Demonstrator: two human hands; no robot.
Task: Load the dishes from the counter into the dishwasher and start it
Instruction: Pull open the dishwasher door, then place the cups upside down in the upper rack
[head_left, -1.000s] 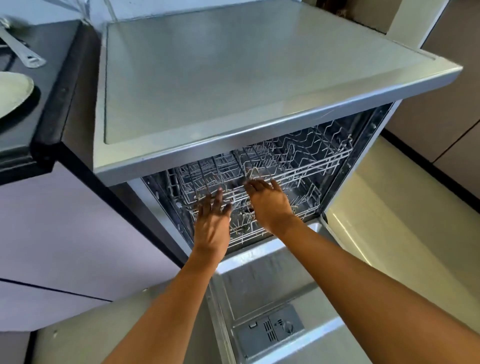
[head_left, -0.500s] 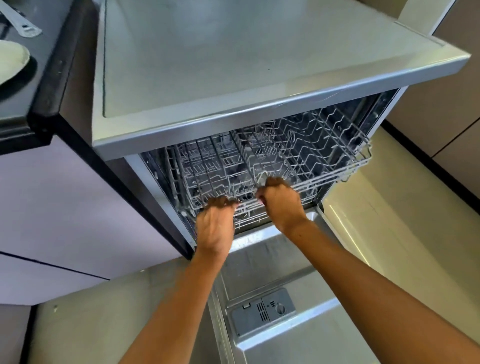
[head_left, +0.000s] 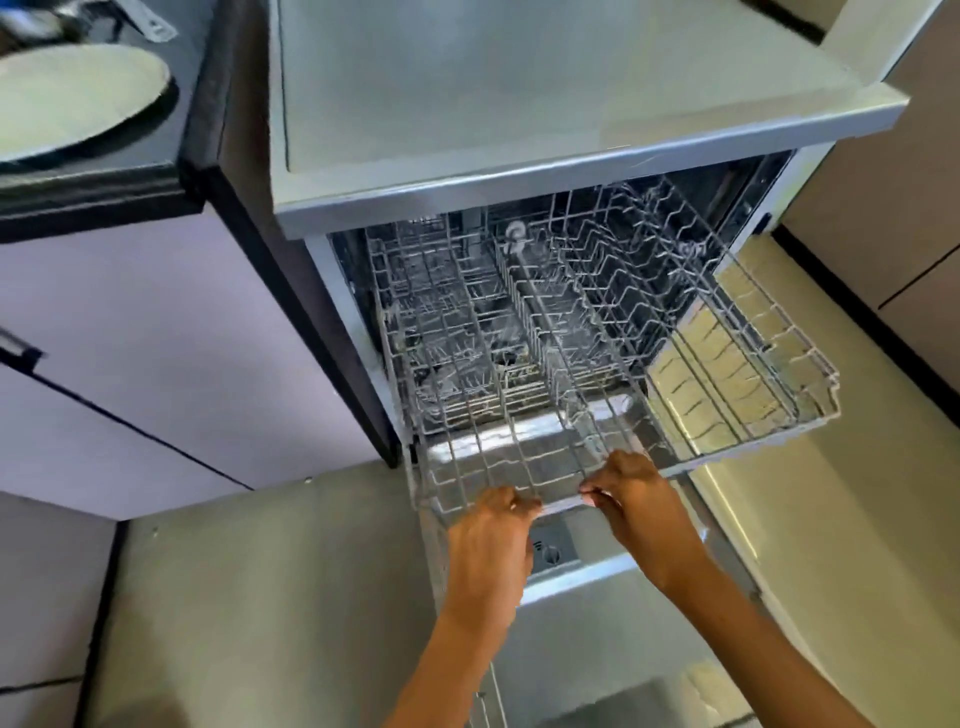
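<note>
Fingers (head_left: 522, 506) of both hands curl around the wire rack's (head_left: 597, 364) front rail, fingertips hidden beneath it.

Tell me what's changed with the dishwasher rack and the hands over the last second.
Both hands, the left hand and right hand, closed on the front rail of the upper rack and slid it out toward the person, over the open door. Unchanged: the rack holds no dishes, the door is down, and the plate sits on the counter.
</note>
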